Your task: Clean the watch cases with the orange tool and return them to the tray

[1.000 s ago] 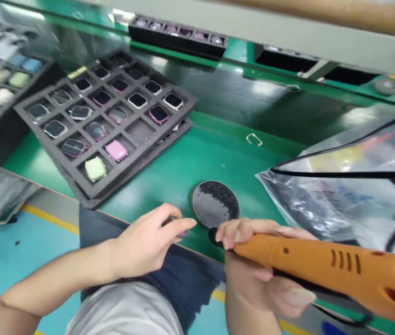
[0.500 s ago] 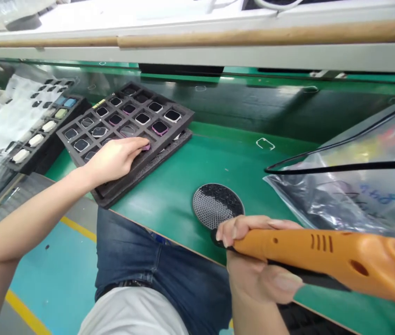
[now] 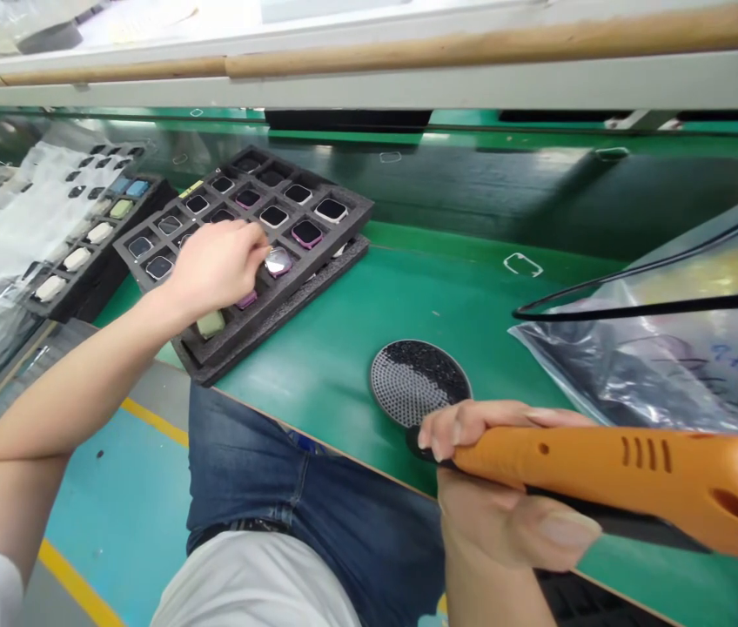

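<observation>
Watch body (image 3: 278,262) (purple-edged, shiny-faced): located in a pocket of the foam tray (image 3: 287,291), along the tray's right-hand edge. Your left hand (image 3: 216,266) is over the foam tray, fingers curled beside the watch body; whether this grip has released it cannot be told. Your right hand (image 3: 499,522), well right of the foam tray, has its grip wrapped around the orange tool (image 3: 604,461). The perforated disc (image 3: 416,383) is right of the foam tray, above the bench (image 3: 330,348).
</observation>
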`<state>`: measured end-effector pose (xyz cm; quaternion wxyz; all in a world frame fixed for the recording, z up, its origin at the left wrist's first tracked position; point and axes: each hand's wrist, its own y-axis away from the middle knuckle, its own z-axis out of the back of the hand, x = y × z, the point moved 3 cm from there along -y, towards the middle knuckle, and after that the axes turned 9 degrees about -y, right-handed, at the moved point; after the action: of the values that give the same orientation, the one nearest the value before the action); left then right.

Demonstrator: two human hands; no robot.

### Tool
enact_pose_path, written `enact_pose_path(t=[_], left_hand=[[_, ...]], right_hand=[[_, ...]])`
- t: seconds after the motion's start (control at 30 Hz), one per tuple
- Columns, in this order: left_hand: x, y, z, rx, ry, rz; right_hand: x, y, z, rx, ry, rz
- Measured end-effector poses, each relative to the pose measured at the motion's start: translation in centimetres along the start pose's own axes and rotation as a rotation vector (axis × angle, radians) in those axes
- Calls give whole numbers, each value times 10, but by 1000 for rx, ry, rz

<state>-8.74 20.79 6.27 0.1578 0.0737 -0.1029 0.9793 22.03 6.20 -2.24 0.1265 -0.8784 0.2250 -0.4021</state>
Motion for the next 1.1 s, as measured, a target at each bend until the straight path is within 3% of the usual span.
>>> enact_pose_path(t=[0.17, 0.37, 0.43, 0.53, 0.67, 0.73, 0.8, 0.9, 0.97, 1.03, 1.1], left_hand=[[34, 36, -1, 154, -20, -166], [55, 22, -12, 115, 145, -319], [51, 20, -12, 80, 163, -265], [41, 31, -2, -53, 123, -69], [8, 64, 26, -236, 104, 24], [-18, 82, 38, -337, 201, 18], [-50, 98, 38, -384, 345, 17], [-106, 113, 8, -187, 682, -152], [-133, 118, -20, -82, 801, -178], [-149, 118, -43, -50, 732, -140], [-158, 117, -54, -85, 608, -109]], right_hand=[[2, 3, -3, -29, 25, -20], [3, 0, -8, 6, 67, -46], [2, -2, -7, 18, 69, -52], [3, -4, -6, 38, 66, -49], [3, -5, -6, 36, 93, -67], [3, -5, -7, 23, 119, -85], [3, -5, -8, 13, 142, -91], [5, -4, -11, 3, 183, -100], [8, -3, -13, 3, 217, -107], [14, -2, -16, -1, 251, -97], [24, -2, -20, -17, 282, -61]])
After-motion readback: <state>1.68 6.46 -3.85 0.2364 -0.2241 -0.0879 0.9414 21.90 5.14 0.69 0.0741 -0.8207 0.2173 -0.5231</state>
